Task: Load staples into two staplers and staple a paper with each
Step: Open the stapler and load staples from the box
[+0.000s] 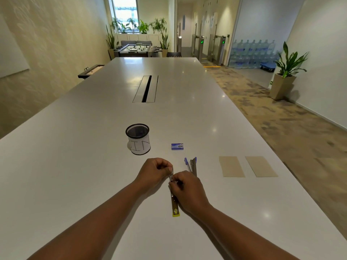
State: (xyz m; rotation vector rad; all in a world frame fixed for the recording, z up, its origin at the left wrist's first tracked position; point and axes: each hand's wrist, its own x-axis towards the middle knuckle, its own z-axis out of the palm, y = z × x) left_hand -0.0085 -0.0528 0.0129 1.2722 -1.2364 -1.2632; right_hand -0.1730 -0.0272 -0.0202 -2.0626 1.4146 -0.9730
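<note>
A yellow stapler [175, 207] lies opened flat on the white table [75, 166], its yellow end toward me. My left hand [154, 171] grips its far end, fingers curled. My right hand [187, 190] pinches something small and metallic at the stapler's channel; whether it is a staple strip I cannot tell. A blue stapler [191, 164] lies opened just to the right of my hands. A small blue staple box [177, 146] sits behind them. Two tan papers [231, 166] [261, 166] lie side by side at the right.
A black mesh cup [138, 138] with a white label stands behind my left hand. A cable slot [146, 89] runs along the table's middle. The table's right edge drops to carpet; a potted plant [287, 72] stands by the right wall.
</note>
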